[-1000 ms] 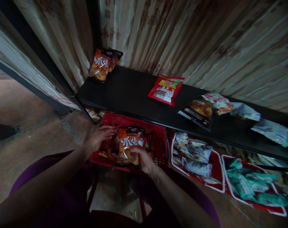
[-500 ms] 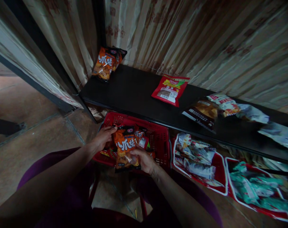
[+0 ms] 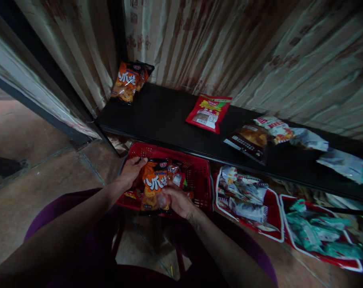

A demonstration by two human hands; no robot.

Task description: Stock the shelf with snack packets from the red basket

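Note:
An orange and black snack bag with white lettering is held between my two hands, over a red plastic basket. My left hand pinches the bag's upper left corner. My right hand grips its lower right side, thumb on the front. Behind the bag, other packs lie in the basket, among them another orange one; they are partly hidden. Two similar orange bags lean together at the left end of the black shelf. A red snack bag lies farther right on that shelf.
Farther along the shelf are a brown and clear bag, a red and white bag and silvery bags. Below stand a basket of white packs and one of green packs. A curtain hangs behind.
The view has shifted slightly, so the shelf items sit a little farther left. The held bag has tilted slightly, its lower end moving left; both hands keep their hold.

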